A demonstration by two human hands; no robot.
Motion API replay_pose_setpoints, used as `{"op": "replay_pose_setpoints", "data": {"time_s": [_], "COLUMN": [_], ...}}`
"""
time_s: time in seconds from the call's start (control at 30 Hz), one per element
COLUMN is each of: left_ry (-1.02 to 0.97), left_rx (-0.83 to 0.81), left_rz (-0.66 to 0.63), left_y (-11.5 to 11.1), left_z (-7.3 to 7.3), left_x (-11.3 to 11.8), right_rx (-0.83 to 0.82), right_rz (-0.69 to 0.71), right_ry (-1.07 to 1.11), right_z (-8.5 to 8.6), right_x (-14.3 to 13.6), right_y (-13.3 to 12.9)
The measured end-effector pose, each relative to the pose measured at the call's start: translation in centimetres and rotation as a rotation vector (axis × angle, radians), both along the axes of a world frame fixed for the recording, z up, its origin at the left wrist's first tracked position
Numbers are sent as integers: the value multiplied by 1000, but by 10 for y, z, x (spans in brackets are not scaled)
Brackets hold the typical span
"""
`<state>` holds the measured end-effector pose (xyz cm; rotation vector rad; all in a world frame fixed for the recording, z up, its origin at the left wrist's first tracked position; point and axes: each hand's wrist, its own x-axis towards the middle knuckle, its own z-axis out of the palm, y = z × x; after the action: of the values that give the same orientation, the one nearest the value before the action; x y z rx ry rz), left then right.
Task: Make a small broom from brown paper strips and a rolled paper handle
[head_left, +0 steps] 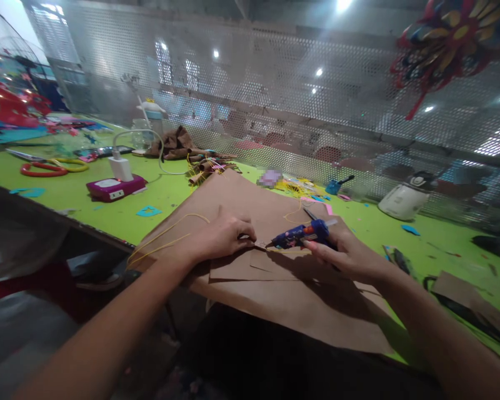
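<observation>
My right hand (344, 250) is wrapped around a blue hot glue gun (302, 233), its nozzle pointing left and down at brown paper (233, 194). Just left of the nozzle, my left hand (227, 233) rests low on the paper with fingertips pinched together. What lies between those fingertips is too small to make out. A thin yellow string (162, 223) loops out left of my left hand, and a yellow strand also runs under the glue gun. A smaller folded brown paper piece (233, 269) lies below my hands on the large sheet.
On the green table (170, 194) are a purple power strip (116, 189) with a white plug, red-and-yellow-handled scissors (45, 166), rolled brown paper (204, 166) and a white bottle (406, 197). Paper scraps lie around. A perforated metal panel (275, 72) stands behind.
</observation>
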<state>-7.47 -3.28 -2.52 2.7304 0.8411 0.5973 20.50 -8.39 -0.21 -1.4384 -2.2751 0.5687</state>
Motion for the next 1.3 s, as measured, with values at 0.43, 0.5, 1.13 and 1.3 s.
{"op": "replay_pose_setpoints", "data": {"time_s": [0.43, 0.5, 1.13, 1.3], "left_ry": [8, 11, 25, 13], "left_rx": [3, 4, -20, -17], "left_rz": [7, 5, 35, 28], "left_y": [-1, -1, -6, -5], "left_z": [1, 1, 5, 4], "left_x": [0, 0, 1, -1], "right_rx": [-39, -19, -24, 4], "right_rz": [-25, -6, -3, -32], "right_ry": [-42, -55, -15, -49], "right_z": [-1, 0, -1, -2], "right_x": [1, 1, -2, 2], "right_y": [1, 0, -1, 1]}}
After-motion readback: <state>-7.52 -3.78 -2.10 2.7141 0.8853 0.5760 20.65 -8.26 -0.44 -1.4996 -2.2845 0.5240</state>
